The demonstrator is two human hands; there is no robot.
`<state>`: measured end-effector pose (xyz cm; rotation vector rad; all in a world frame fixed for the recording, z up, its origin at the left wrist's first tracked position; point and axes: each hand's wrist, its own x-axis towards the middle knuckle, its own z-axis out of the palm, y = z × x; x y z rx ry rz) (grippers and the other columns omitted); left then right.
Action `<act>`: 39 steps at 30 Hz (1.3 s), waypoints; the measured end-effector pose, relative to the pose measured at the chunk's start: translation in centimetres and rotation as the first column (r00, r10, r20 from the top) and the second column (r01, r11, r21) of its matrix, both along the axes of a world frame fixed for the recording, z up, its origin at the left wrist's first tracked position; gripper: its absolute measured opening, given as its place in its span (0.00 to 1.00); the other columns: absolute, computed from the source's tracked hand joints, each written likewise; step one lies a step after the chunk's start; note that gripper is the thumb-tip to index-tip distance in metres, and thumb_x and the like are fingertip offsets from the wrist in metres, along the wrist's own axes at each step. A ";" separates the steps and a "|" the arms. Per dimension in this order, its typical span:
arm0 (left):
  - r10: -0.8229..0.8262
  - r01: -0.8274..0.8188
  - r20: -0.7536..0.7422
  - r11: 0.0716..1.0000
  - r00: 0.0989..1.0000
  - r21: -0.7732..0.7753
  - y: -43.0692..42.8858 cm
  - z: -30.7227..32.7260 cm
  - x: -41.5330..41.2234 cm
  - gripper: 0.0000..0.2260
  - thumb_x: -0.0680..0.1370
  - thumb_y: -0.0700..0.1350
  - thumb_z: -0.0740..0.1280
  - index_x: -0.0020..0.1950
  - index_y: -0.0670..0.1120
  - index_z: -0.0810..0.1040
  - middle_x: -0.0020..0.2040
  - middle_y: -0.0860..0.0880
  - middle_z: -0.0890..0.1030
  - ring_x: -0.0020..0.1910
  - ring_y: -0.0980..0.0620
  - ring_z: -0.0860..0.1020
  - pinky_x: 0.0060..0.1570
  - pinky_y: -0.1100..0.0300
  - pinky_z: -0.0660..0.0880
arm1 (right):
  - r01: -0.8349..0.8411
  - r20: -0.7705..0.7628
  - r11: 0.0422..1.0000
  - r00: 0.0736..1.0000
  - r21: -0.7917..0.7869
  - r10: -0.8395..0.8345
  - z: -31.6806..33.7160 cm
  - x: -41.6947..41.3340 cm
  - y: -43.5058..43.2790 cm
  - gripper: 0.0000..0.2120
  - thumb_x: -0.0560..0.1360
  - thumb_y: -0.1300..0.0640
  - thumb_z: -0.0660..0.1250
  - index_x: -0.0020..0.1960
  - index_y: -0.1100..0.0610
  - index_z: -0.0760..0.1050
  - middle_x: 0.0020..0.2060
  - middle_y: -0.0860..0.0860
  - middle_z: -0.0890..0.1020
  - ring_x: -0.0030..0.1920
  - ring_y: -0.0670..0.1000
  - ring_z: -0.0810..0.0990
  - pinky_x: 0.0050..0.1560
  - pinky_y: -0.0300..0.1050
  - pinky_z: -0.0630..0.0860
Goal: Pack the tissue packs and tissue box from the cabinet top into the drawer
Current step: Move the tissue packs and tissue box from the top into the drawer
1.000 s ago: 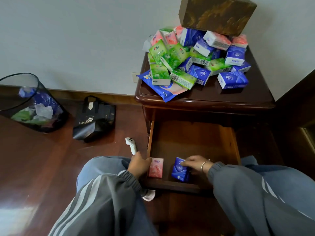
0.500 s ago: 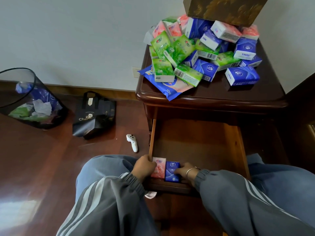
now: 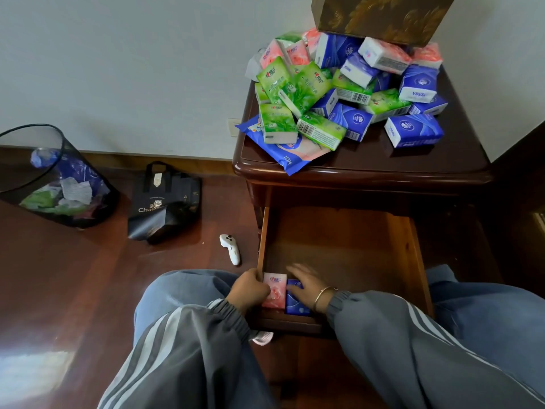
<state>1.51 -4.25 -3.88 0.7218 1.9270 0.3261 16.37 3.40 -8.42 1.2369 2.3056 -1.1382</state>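
A heap of green, blue and pink tissue packs [image 3: 348, 95] covers the dark cabinet top [image 3: 413, 163], with a brown patterned tissue box [image 3: 380, 16] at the back. Below, the wooden drawer [image 3: 348, 240] stands pulled out. In its near left corner a pink pack [image 3: 275, 287] and a blue pack [image 3: 295, 302] lie side by side. My left hand [image 3: 249, 289] grips the pink pack's left edge. My right hand [image 3: 306, 286] lies flat on the blue pack, fingers straight and spread.
On the wooden floor to the left lie a white controller [image 3: 230, 248], a black tote bag [image 3: 165, 202] and a mesh waste bin [image 3: 56, 178] with scraps in it. My knees flank the drawer front. A wall stands behind the cabinet.
The blue pack went from standing apart in the drawer to lying flat against the pink one. My right hand has opened and flattened over it; my left hand closed in on the pink pack.
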 end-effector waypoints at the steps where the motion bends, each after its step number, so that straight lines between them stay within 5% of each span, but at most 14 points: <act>1: -0.009 0.009 -0.005 1.000 1.000 0.002 0.0 0.1 0.0 0.12 0.75 0.38 0.61 0.57 0.45 0.74 0.51 0.47 0.80 0.50 0.50 0.79 0.46 0.61 0.76 | -0.075 0.031 0.997 0.997 0.005 0.075 0.3 -0.6 -0.2 0.24 0.79 0.51 0.57 0.74 0.49 0.59 0.75 0.51 0.60 0.75 0.54 0.57 0.74 0.59 0.52; 4: -0.010 0.010 0.009 1.000 1.000 0.005 0.0 0.3 0.0 0.12 0.76 0.37 0.60 0.57 0.45 0.74 0.48 0.48 0.79 0.45 0.54 0.78 0.36 0.66 0.73 | -0.144 0.068 0.988 0.987 -0.047 0.147 1.0 -1.8 -0.4 0.19 0.79 0.56 0.55 0.69 0.50 0.68 0.67 0.54 0.73 0.66 0.58 0.71 0.71 0.60 0.59; 6: -0.009 0.009 0.023 1.000 1.000 0.008 -0.1 0.3 0.0 0.11 0.76 0.37 0.59 0.57 0.46 0.74 0.46 0.50 0.79 0.43 0.55 0.78 0.33 0.67 0.71 | -0.148 0.018 0.982 0.988 -0.117 0.151 1.3 -1.9 0.0 0.19 0.79 0.59 0.56 0.69 0.53 0.68 0.65 0.57 0.74 0.64 0.58 0.74 0.67 0.52 0.67; 9: -0.013 0.013 0.041 1.000 0.999 0.004 -0.1 0.2 -0.2 0.11 0.75 0.37 0.59 0.56 0.46 0.73 0.45 0.51 0.79 0.43 0.56 0.78 0.35 0.66 0.72 | 0.012 -0.084 0.974 0.996 -0.224 -0.031 1.5 -1.0 0.7 0.23 0.80 0.62 0.56 0.74 0.56 0.61 0.70 0.56 0.68 0.64 0.58 0.73 0.56 0.42 0.74; 11: -0.012 0.013 0.049 1.000 0.999 -0.004 0.0 0.0 -0.3 0.11 0.75 0.37 0.60 0.55 0.46 0.73 0.45 0.51 0.78 0.45 0.56 0.77 0.37 0.65 0.73 | 0.168 -0.102 0.958 0.975 -0.234 -0.196 1.6 0.0 1.4 0.23 0.80 0.61 0.56 0.74 0.55 0.60 0.71 0.56 0.67 0.65 0.58 0.72 0.60 0.45 0.71; 16: 0.020 -0.019 0.034 0.999 0.999 -0.029 0.0 -0.6 0.0 0.11 0.78 0.43 0.61 0.60 0.43 0.73 0.54 0.46 0.80 0.53 0.49 0.79 0.57 0.53 0.76 | 0.031 0.011 0.998 0.999 -0.054 -0.031 3.0 2.4 1.4 0.20 0.79 0.55 0.60 0.70 0.55 0.67 0.68 0.54 0.72 0.67 0.52 0.71 0.65 0.41 0.67; 20: 0.091 -0.058 -0.226 0.987 0.970 0.147 0.6 0.6 0.2 0.15 0.80 0.50 0.60 0.59 0.41 0.73 0.57 0.42 0.79 0.55 0.45 0.78 0.55 0.55 0.73 | -0.012 -0.198 0.977 0.979 0.211 0.054 8.6 4.1 1.9 0.15 0.77 0.56 0.62 0.63 0.53 0.74 0.63 0.49 0.76 0.65 0.48 0.73 0.65 0.39 0.65; 23: 0.329 -0.174 -0.272 0.866 0.904 0.469 1.3 3.5 -0.2 0.17 0.80 0.47 0.61 0.65 0.40 0.72 0.62 0.41 0.77 0.59 0.44 0.76 0.58 0.55 0.70 | 0.236 -0.460 0.846 0.888 0.477 0.012 14.4 6.2 3.7 0.12 0.75 0.59 0.64 0.57 0.54 0.78 0.53 0.49 0.82 0.56 0.49 0.78 0.59 0.42 0.73; 27: 0.521 -0.135 -0.250 0.593 0.816 0.794 3.2 9.5 -1.1 0.14 0.80 0.46 0.62 0.63 0.43 0.74 0.58 0.47 0.77 0.56 0.51 0.76 0.55 0.61 0.68 | 0.510 -0.580 0.490 0.814 0.707 -0.009 19.2 9.4 8.6 0.12 0.72 0.60 0.65 0.55 0.60 0.78 0.50 0.56 0.82 0.52 0.57 0.79 0.57 0.50 0.74; 29: 0.546 -0.106 -0.212 0.492 0.810 0.864 4.9 12.8 -1.4 0.12 0.79 0.47 0.62 0.61 0.44 0.74 0.54 0.49 0.76 0.52 0.53 0.75 0.52 0.62 0.68 | 0.526 -0.538 0.433 0.836 0.732 -0.108 19.9 10.5 11.3 0.14 0.74 0.60 0.66 0.58 0.63 0.76 0.54 0.59 0.81 0.55 0.61 0.78 0.57 0.54 0.73; 31: 0.526 -0.085 -0.194 0.460 0.828 0.884 7.0 15.8 -1.4 0.13 0.79 0.49 0.62 0.61 0.45 0.73 0.54 0.51 0.75 0.52 0.52 0.75 0.51 0.60 0.70 | 0.456 -0.429 0.482 0.887 0.748 -0.174 19.3 11.0 12.9 0.17 0.75 0.58 0.65 0.62 0.63 0.74 0.57 0.60 0.79 0.58 0.61 0.76 0.58 0.55 0.72; 34: 0.485 -0.054 -0.265 0.550 0.833 0.833 10.5 18.9 -1.5 0.18 0.79 0.51 0.61 0.65 0.43 0.71 0.58 0.47 0.74 0.58 0.47 0.74 0.59 0.51 0.71 | 0.300 -0.252 0.522 0.954 0.798 -0.163 17.3 11.1 13.3 0.20 0.77 0.52 0.62 0.65 0.60 0.72 0.63 0.58 0.76 0.64 0.58 0.73 0.61 0.54 0.69; 39: 0.395 -0.066 -0.369 0.753 0.841 0.655 14.6 20.4 -1.5 0.28 0.77 0.57 0.64 0.68 0.38 0.67 0.64 0.41 0.72 0.62 0.42 0.73 0.62 0.46 0.70 | 0.253 -0.167 0.568 0.965 0.783 -0.200 15.0 11.2 13.2 0.27 0.79 0.44 0.55 0.75 0.53 0.59 0.74 0.53 0.62 0.75 0.53 0.56 0.74 0.55 0.51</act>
